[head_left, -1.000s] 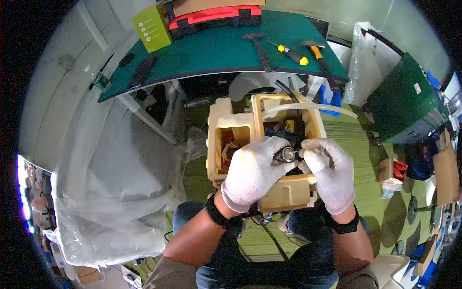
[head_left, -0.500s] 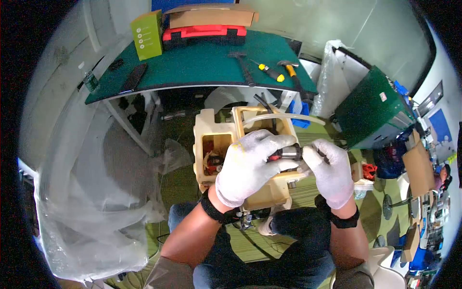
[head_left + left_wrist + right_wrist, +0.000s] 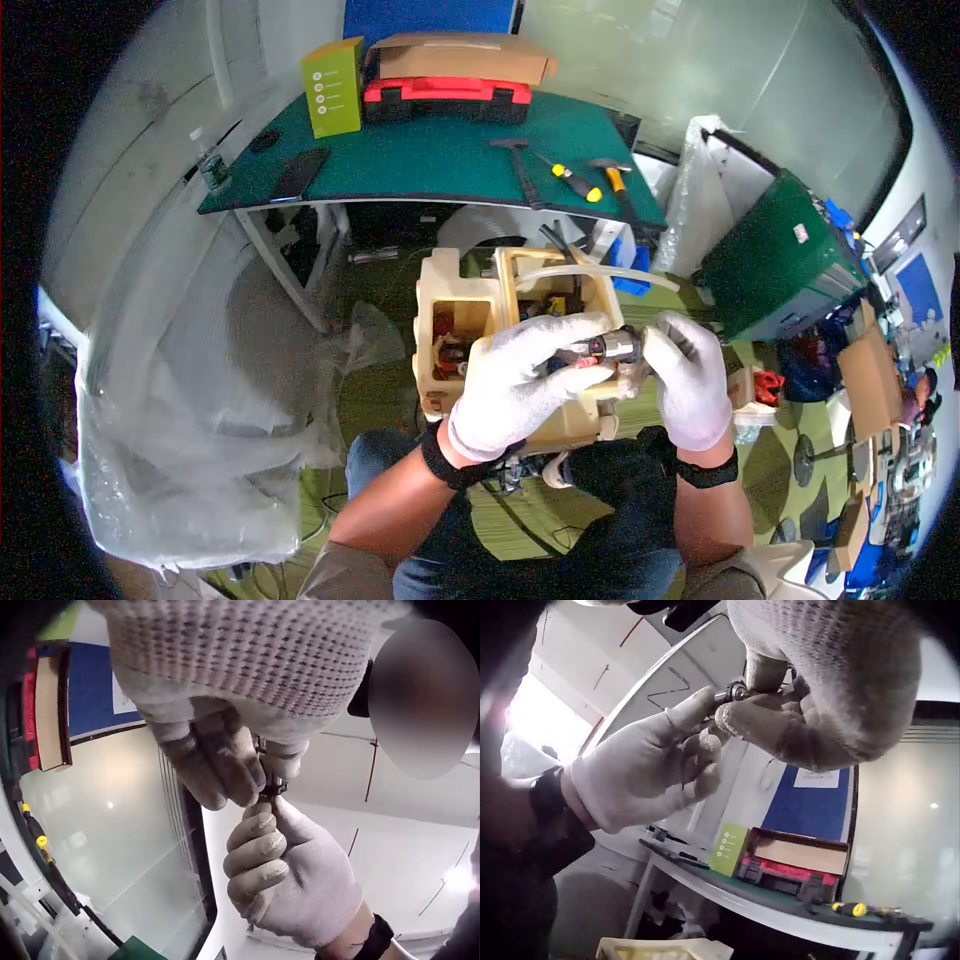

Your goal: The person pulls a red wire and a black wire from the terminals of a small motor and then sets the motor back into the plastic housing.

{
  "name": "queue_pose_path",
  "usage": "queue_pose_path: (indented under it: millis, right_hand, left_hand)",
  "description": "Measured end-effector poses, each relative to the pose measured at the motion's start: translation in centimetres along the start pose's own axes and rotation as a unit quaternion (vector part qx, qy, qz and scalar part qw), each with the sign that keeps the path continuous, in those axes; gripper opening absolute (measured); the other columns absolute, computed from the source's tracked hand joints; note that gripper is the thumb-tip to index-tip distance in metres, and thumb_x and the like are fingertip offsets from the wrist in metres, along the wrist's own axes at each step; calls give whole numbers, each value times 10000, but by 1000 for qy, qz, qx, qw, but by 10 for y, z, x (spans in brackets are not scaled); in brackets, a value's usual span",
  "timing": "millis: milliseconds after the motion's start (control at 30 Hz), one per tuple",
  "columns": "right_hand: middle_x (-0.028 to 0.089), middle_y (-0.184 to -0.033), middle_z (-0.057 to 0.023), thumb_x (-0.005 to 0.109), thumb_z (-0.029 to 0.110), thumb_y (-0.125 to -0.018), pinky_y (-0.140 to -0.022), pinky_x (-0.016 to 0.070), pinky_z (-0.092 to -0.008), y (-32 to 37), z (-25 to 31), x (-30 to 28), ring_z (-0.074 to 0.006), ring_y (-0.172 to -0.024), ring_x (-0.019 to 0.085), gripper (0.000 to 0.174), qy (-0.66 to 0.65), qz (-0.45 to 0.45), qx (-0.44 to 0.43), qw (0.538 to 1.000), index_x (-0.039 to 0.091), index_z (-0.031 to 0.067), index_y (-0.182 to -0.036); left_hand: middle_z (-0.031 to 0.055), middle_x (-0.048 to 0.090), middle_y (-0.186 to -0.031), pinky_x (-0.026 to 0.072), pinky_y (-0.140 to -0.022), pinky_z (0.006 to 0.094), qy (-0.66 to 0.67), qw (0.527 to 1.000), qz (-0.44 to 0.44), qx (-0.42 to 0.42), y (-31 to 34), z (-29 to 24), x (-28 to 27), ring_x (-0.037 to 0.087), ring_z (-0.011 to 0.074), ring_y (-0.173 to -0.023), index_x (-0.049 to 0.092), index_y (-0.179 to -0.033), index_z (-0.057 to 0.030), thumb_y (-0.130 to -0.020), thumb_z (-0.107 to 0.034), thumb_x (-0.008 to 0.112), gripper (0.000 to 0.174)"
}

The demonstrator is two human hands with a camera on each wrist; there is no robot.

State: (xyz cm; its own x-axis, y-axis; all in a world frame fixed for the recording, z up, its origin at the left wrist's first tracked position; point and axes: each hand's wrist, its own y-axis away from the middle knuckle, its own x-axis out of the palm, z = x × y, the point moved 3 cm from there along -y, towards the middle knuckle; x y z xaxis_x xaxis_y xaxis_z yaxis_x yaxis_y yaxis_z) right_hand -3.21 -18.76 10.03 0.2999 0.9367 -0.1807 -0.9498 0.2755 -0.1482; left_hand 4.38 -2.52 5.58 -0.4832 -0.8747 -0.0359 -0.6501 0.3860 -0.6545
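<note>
Over a cream plastic bin (image 3: 560, 428), my gloved left hand (image 3: 520, 385) grips a small black-and-metal cylindrical part (image 3: 618, 345) with a bit of red along it. Thumb and fingers lie on either side of its body. From the right, my gloved right hand (image 3: 690, 385) pinches at the part's free end. A shiny metal tip shows there in the right wrist view, close to the right fingertips (image 3: 731, 718). Between both hands, the left wrist view shows only a dark ring of the part (image 3: 274, 786); the rest is hidden by fingers.
The bin's compartments hold small parts, and a clear hose (image 3: 600, 272) lies across it. Behind, a green-topped table (image 3: 420, 165) carries a hammer (image 3: 520, 170), a yellow-black screwdriver (image 3: 577, 184), another hammer (image 3: 612, 180), a red-black case (image 3: 450, 98) and a green box (image 3: 333, 90). Bubble-wrapped material (image 3: 200, 420) stands left.
The part's end first faced the camera, then turned toward the right hand. Both hands stay close together around it. The head view has shifted, so the table sits lower in the picture.
</note>
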Motion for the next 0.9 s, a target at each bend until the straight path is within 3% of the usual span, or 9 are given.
queue_pose_path:
  millis: [233,333,500,600,733,833,900]
  right_hand:
    - [641,-719,-65,558,191,-925,-560,469,-239,-18,-70,-6,-116,-595,601,224,-116,4,113,987,609,2,-816]
    - [651,-775,-78,574,219,-939,-588,485,-244,-18,-90,-18,-124,-645,616,229,-160,22,114,980,610,-5,-905]
    - [657,-789,-83,598,250,-951,-582,502,-256,-17,-98,-22,-129,-641,622,262,-182,-31,90,979,589,-10,-976]
    - [660,-795,-86,603,262,-953,-580,506,-258,-13,-97,-23,-128,-643,624,275,-170,-44,74,982,586,-11,-982]
    - [659,-800,-80,604,275,-955,-594,500,-259,-7,-91,-20,-128,-652,623,282,-150,-42,30,987,594,-7,-966]
    - [653,-792,-71,598,280,-959,-605,494,-260,-4,-90,-16,-130,-654,619,285,-148,-38,10,988,601,-5,-966]
    - [651,-798,-64,594,271,-961,-622,490,-258,-3,-90,-10,-127,-669,615,276,-158,-32,25,987,603,-4,-974]
  left_hand:
    - [84,708,-960,529,-751,274,-18,992,-14,-123,2,40,11,659,136,-821,690,-1068,1,-703,-95,845,409]
    - [104,712,-988,529,-770,276,-44,994,8,-98,-1,49,20,669,148,-842,688,-1050,7,-693,-102,851,407]
    - [140,702,-1037,533,-820,298,2,995,-1,-101,1,57,30,674,165,-892,647,-1071,39,-698,-90,845,441]
    - [110,714,-968,550,-783,292,18,998,-14,-52,6,61,31,702,173,-847,656,-1130,-10,-729,-107,831,448]
    - [111,718,-946,555,-747,290,13,989,-120,-87,17,52,32,706,170,-812,652,-1057,-3,-750,-89,813,356]
    - [136,690,-912,548,-764,306,-35,999,-36,-10,15,39,25,677,177,-824,584,-991,12,-755,-24,799,321]
    - [119,693,-864,539,-701,300,-52,998,-45,12,12,31,24,677,183,-773,640,-916,-4,-724,-42,816,263]
